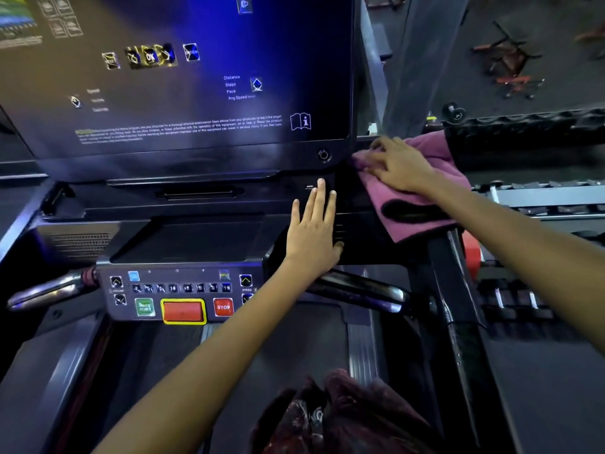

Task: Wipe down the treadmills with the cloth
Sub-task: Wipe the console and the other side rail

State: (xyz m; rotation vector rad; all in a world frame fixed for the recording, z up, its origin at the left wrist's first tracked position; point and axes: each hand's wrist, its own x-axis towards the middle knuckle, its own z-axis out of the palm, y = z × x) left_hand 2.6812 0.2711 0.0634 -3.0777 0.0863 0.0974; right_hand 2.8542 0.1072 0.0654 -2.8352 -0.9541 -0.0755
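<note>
A pink cloth (422, 194) lies draped over the right side of the treadmill console (209, 237), beside the lower right corner of the dark screen (183, 77). My right hand (397, 165) presses flat on the cloth with fingers spread toward the screen's corner. My left hand (316, 226) rests flat, fingers straight, on the black console housing just left of the cloth. It holds nothing.
The button panel (183, 296) with a green key, a red bar and a STOP key sits below my left arm. Chrome handlebars (49, 291) stick out on both sides. The black belt (278, 371) runs underneath. Another treadmill (540, 204) stands to the right.
</note>
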